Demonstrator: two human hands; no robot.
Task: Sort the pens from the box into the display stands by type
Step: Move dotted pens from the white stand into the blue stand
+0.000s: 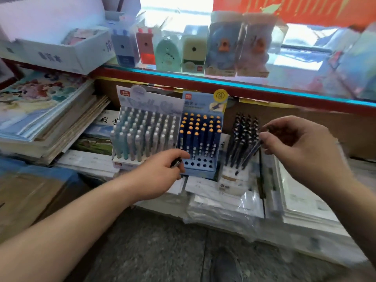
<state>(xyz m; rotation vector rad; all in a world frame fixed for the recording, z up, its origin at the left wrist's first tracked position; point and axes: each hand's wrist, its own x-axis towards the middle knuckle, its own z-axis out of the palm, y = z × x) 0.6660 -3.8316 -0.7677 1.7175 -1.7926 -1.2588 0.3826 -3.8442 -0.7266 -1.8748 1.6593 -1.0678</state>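
From the head view, my left hand (160,171) reaches in low at the front of the blue stand (203,169). Its fingers (179,154) are curled around a small dark object (176,162) with a shiny bit; I cannot tell what it is. My right hand (301,143) is raised further right, with thumb and forefinger pinching the upper end of a dark pen (251,153). The pen slants down and left, its lower end among the cluster of dark pens (242,137) standing upright to the right of the blue stand.

The blue stand holds navy pens with orange tops (200,127) in its back rows, and the front rows show open holes. Just to its left, touching it, is a white stand (124,162) full of pastel pens (142,133). All the stands rest on wrapped packs of paper goods (221,202). Left of them lie stacks of books (46,123). Above runs a glass shelf (203,78) with boxed pencil sharpeners (193,49) in a row.
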